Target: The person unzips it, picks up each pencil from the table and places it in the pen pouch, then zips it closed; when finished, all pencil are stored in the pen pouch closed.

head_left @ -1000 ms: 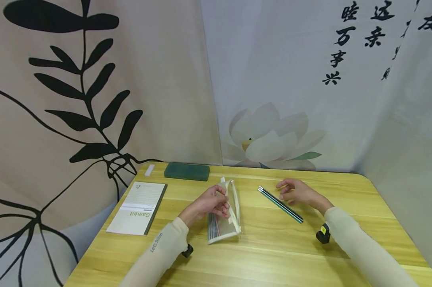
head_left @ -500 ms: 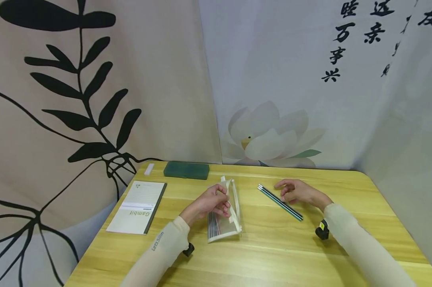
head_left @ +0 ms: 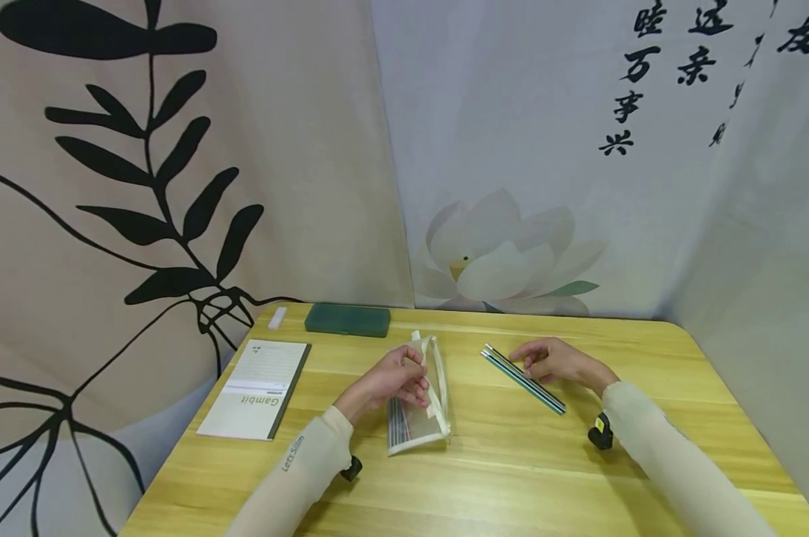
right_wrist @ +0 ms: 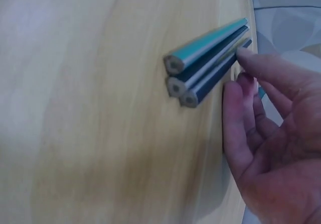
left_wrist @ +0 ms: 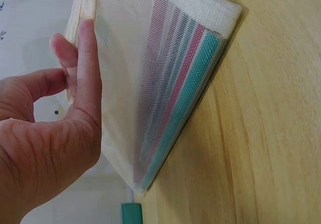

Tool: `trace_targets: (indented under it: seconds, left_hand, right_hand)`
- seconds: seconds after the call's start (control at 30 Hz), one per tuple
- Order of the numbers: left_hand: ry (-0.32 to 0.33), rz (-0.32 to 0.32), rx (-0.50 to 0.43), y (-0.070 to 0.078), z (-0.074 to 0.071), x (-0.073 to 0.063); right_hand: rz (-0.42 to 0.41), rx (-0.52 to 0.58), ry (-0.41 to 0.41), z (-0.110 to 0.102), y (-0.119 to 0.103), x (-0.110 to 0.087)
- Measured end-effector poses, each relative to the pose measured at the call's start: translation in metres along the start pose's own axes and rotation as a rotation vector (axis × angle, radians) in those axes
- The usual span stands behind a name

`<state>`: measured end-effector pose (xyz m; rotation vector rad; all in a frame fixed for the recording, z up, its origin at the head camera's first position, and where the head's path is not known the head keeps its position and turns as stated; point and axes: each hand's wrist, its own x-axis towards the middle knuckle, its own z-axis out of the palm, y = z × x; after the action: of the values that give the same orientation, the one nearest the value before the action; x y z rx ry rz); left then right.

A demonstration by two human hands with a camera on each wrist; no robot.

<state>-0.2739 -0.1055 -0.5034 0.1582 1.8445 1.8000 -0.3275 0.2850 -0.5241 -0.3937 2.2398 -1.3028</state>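
Note:
My left hand (head_left: 394, 377) pinches the zipped edge of a white mesh pouch (head_left: 414, 432), lifting that side from the table. In the left wrist view, pink, grey and teal stripes run along the pouch (left_wrist: 180, 78), and the fingers (left_wrist: 89, 73) lie at its pale edge. Over to the right, three pencils (head_left: 526, 382), teal and dark, lie side by side and aslant on the wood. My right hand (head_left: 557, 359) is beside them, fingers loosely bent. The right wrist view has its thumb (right_wrist: 273, 71) against the darkest pencil (right_wrist: 208, 86); the index fingertip is hard to make out.
A notepad (head_left: 253, 389) marked "Gambit" lies at the left of the wooden table (head_left: 511, 485). Along the back edge are a dark green case (head_left: 347, 320) and a small white block (head_left: 277, 318). Printed curtains hang right behind the table.
My right hand has moved slightly left, up to the pencils, and the one nearest it now sits a little apart at its far end. The left hand keeps its hold on the pouch.

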Motion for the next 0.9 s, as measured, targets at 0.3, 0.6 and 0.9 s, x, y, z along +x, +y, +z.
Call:
trace_targets:
  seconds: [0.3,0.6,0.9]
  left_hand:
    - [-0.010,0.006,-0.009,-0.001,0.002,0.002]
    - [-0.030,0.016,-0.008,0.000,0.006,0.003]
    - [-0.037,0.010,-0.012,-0.004,0.004,0.004]
  right_hand:
    - [-0.009,-0.056,0.056,0.009,-0.007,0.002]
    - [-0.021,-0.099,0.099,0.011,-0.007,-0.001]
    - [-0.050,-0.137,0.122,0.012,-0.006,0.000]
